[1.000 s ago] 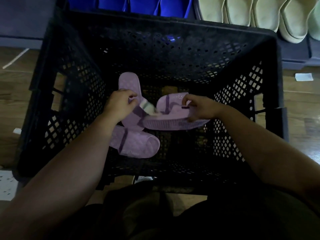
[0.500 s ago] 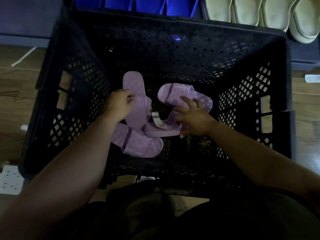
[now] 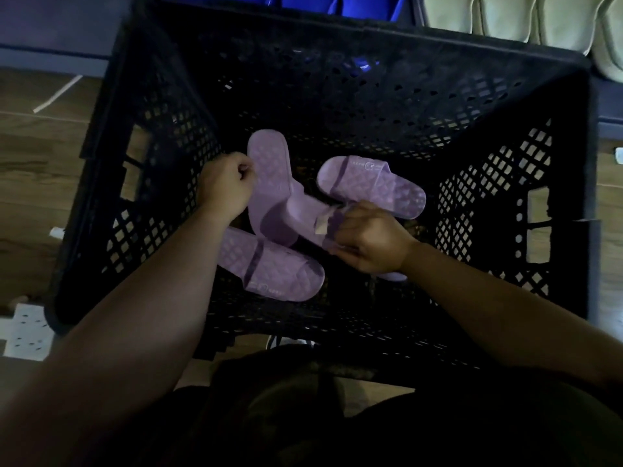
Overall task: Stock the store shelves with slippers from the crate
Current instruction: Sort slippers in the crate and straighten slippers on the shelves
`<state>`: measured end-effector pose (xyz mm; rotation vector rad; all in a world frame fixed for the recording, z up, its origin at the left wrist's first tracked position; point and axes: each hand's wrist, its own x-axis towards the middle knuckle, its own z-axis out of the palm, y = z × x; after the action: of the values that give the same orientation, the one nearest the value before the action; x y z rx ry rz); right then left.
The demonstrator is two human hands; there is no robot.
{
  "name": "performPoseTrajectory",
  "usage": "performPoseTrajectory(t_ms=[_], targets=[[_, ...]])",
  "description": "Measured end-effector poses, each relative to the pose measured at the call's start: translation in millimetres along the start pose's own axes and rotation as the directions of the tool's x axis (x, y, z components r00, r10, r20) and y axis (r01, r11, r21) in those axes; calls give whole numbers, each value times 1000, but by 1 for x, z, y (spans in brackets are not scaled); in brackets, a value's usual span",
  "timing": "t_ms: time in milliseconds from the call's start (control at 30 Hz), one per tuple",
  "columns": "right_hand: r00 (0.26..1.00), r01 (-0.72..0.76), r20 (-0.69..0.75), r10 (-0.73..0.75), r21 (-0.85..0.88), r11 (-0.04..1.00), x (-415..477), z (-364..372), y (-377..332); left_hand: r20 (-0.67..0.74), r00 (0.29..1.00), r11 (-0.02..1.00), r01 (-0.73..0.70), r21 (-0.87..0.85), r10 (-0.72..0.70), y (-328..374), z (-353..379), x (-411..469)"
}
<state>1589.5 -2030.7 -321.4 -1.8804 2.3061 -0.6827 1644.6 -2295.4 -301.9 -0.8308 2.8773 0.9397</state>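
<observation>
Currently: four purple slippers (image 3: 273, 267), loose on floor of black crate (image 3: 371, 32). Left hand (image 3: 224, 188) curled round edge of far-left slipper (image 3: 269, 170); right hand (image 3: 371, 241) gripping tagged slipper (image 3: 334, 221) at centre. Beyond crate's far rim, blue slippers (image 3: 303, 1) and beige slippers (image 3: 505, 18) in rows.

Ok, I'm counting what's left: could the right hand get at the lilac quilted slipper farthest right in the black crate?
Probably yes: the far-right slipper lies uncovered just beyond the right hand, though that hand already grips another lilac slipper.

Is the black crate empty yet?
Not empty: lilac rubber slide slippers lie inside the black perforated plastic crate.
</observation>
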Motion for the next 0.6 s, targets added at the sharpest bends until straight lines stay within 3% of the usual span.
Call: performPoseTrajectory(t_ms=[67, 233, 367, 433, 500, 600], targets=[[1000, 2, -14, -2, -19, 1000, 16, -5, 1, -11, 1000, 1000, 10, 6, -9, 2, -1, 1], [978, 18, 210, 2, -94, 995, 59, 14, -1, -15, 999, 999, 42, -17, -43, 2, -4, -1], [954, 17, 301, -1, -51, 999, 66, 33, -26, -35, 995, 993, 94, -78, -97, -2, -16, 1], [937, -100, 341, 73, 63, 993, 59, 41, -23, -53, 990, 987, 123, -100, -129, -4, -20, 2], [887, -223, 444, 129, 166, 961, 59, 44, -16, -72, 987, 985, 133, -112, -142, -4, -23, 2], [798, -224, 596, 92, 152, 962, 68, 38, -16, -61, 991, 986, 114, -123, -123, -2, -23, 2]])
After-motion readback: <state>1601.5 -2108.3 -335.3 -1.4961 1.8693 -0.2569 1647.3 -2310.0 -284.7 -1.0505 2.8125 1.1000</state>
